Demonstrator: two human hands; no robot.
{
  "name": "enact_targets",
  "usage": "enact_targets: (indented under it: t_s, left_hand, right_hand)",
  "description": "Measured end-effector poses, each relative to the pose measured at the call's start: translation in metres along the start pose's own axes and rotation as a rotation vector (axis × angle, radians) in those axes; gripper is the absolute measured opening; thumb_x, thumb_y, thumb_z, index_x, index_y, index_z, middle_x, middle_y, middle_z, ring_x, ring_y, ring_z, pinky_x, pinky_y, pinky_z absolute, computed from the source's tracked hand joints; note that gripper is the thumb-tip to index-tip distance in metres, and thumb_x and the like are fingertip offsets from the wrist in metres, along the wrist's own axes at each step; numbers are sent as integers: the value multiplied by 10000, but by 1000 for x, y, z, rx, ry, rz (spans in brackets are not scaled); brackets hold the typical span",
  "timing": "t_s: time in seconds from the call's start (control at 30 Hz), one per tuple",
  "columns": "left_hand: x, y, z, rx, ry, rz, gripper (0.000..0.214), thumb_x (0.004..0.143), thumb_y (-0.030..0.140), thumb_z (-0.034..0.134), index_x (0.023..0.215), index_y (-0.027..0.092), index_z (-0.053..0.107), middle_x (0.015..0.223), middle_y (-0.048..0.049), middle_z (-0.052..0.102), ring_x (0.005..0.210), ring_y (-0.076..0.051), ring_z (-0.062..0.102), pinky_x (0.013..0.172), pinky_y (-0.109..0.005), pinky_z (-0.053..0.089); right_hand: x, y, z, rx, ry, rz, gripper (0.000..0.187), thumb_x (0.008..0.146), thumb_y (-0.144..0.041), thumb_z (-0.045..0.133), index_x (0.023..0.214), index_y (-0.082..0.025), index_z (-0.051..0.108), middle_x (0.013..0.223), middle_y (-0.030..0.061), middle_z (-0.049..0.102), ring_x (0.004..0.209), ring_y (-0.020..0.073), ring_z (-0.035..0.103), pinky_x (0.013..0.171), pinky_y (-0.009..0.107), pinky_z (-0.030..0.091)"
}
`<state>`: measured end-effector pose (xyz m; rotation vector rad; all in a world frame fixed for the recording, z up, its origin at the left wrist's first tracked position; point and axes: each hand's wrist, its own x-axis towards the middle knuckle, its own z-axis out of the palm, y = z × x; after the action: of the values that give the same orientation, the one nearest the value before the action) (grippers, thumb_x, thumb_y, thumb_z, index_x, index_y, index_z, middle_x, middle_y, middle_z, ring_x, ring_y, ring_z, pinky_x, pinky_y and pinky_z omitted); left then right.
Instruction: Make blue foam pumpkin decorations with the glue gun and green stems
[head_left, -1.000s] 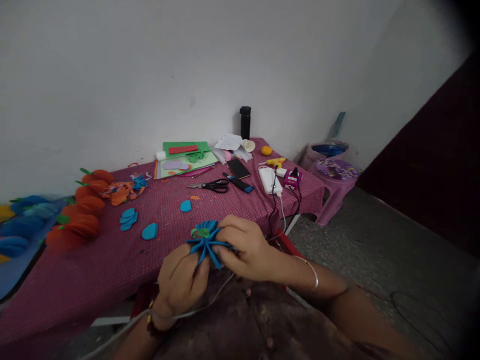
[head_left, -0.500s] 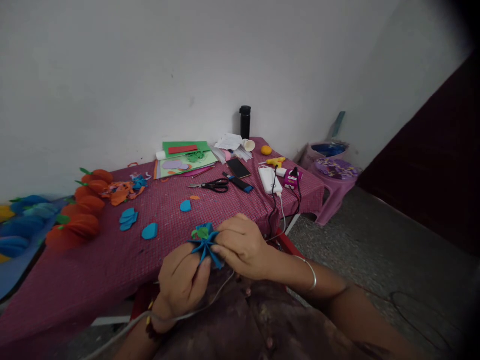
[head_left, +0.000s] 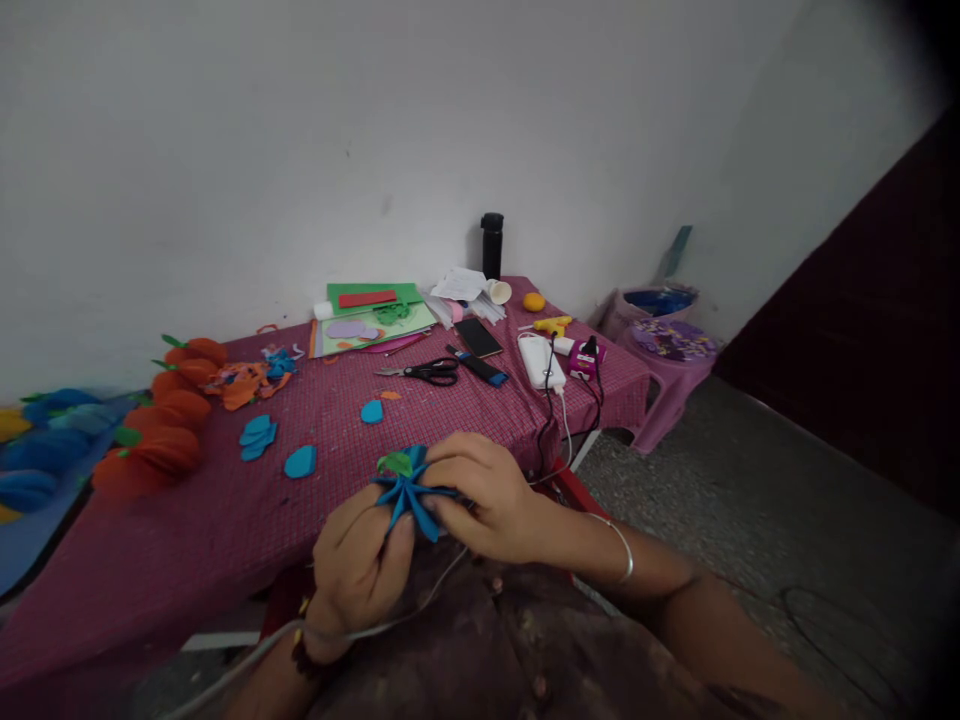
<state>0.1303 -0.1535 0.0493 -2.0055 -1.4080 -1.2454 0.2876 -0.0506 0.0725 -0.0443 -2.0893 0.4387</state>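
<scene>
Both my hands hold a blue folded-paper fruit (head_left: 409, 495) with a small green leaf on top, just past the near edge of the table. My left hand (head_left: 360, 560) is closed under it from below, thumb pressed against its folds. My right hand (head_left: 484, 495) grips it from the right, fingers curled over the blue fins. A bangle sits on my right wrist. Loose blue paper petals (head_left: 300, 461) lie on the cloth a little beyond my hands.
A pink checked tablecloth (head_left: 225, 520) covers the table. Orange paper pumpkins (head_left: 161, 430) sit at left, scissors (head_left: 427, 371), phone (head_left: 478, 336), coloured sheets (head_left: 371, 315), black bottle (head_left: 491, 244), power bank (head_left: 538, 360) with cables farther back. A purple stool (head_left: 667, 350) stands right.
The blue paper fruit has been turned slightly in my hands and my fingers have shifted on it. Nothing on the table has moved.
</scene>
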Motion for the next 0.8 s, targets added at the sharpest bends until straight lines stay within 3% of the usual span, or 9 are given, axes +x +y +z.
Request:
enact_targets:
  t_s: [0.1, 0.27, 0.37, 0.53, 0.63, 0.8]
  left_hand:
    - [3, 0, 2, 77, 18, 48, 160, 834, 77, 545, 708, 174, 561, 652, -39, 613, 600, -148, 561, 593, -273, 454]
    - [9, 3, 3, 167, 33, 114, 155, 842, 108, 554, 704, 174, 571, 641, -38, 634, 586, -141, 573, 598, -258, 461]
    - [11, 5, 4, 162, 34, 120, 175, 840, 109, 567, 680, 178, 555, 617, -31, 615, 566, -138, 553, 581, -254, 447]
    - [9, 4, 5, 169, 23, 113, 169, 841, 113, 573, 683, 170, 562, 609, -31, 598, 568, -144, 549, 578, -259, 440]
    - [8, 3, 5, 164, 19, 94, 125, 844, 117, 577, 727, 158, 584, 649, -43, 619, 593, -147, 562, 586, -260, 441]
    - [7, 3, 4, 140, 17, 32, 197, 852, 117, 556, 667, 184, 538, 583, 0, 544, 537, -128, 503, 541, -251, 404]
  right_hand:
    - [-2, -1, 1, -117, 61, 56, 95, 885, -201, 542, 909, -187, 633, 1090, 101, 597, 983, 192, 556, 818, 354, 459]
    - [-5, 0, 3, -226, 90, 91, 109, 877, -210, 562, 813, -194, 650, 788, 26, 574, 771, 158, 524, 685, 321, 357]
    - [-3, 1, 3, -212, 69, 70, 106, 883, -187, 555, 807, -186, 628, 751, 10, 622, 721, 143, 545, 674, 322, 330]
    - [-4, 2, 5, -141, 78, 82, 71, 883, -172, 546, 906, -190, 611, 847, 30, 695, 794, 154, 615, 731, 318, 387]
    - [-5, 3, 7, -91, 83, 78, 185, 883, -146, 517, 1053, -191, 575, 896, 42, 693, 807, 153, 619, 735, 297, 430]
    - [-4, 4, 4, 62, -30, 76, 201, 867, -77, 392, 957, -180, 539, 848, 60, 616, 798, 152, 571, 712, 273, 476]
